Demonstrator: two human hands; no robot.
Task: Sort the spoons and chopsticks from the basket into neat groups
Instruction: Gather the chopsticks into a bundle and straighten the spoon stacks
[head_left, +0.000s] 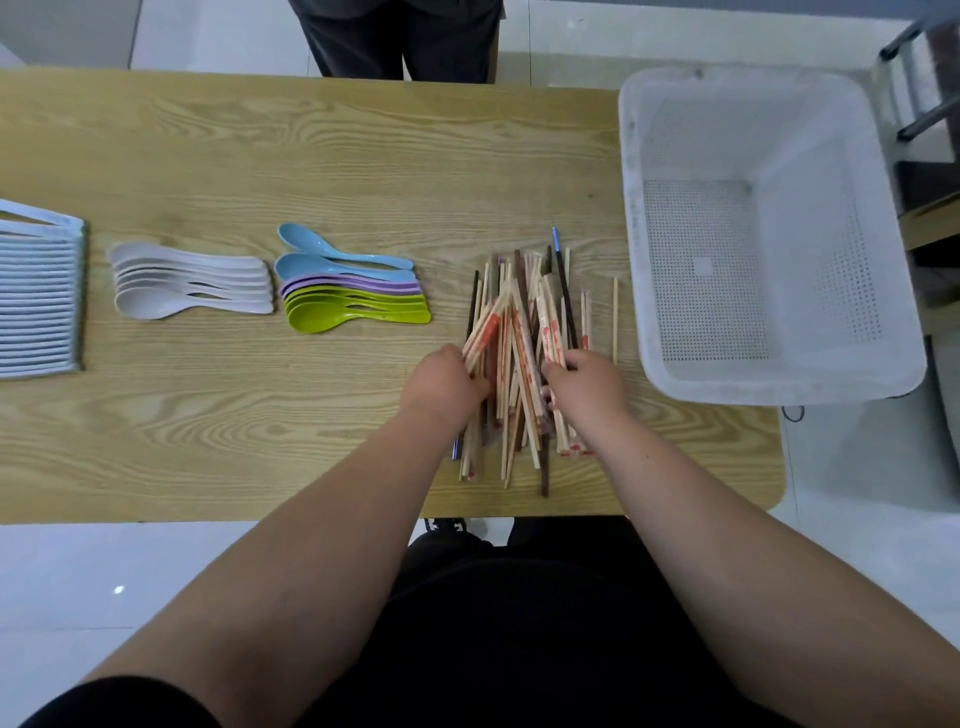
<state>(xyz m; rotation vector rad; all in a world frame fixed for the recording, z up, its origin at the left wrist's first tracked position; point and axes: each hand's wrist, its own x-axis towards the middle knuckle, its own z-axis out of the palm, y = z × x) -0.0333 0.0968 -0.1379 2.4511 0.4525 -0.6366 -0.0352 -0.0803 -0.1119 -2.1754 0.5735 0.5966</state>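
Note:
A loose heap of chopsticks (519, 332), mostly pale wood with red print plus a few dark ones, lies on the wooden table (311, 156) left of the white basket (769, 234). My left hand (444, 382) grips a bundle of the printed chopsticks at the heap's left side. My right hand (587, 387) holds several more at its right side. White spoons (192, 286) lie stacked at mid-left. Beside them sit nested coloured spoons (353, 291): blue, purple and green. The basket holds nothing.
A stack of white plates or trays (39, 296) sits at the table's left edge. A person in dark trousers (405, 36) stands across the table. One single chopstick (615, 317) lies apart, close to the basket. A metal frame (919, 78) stands at the far right.

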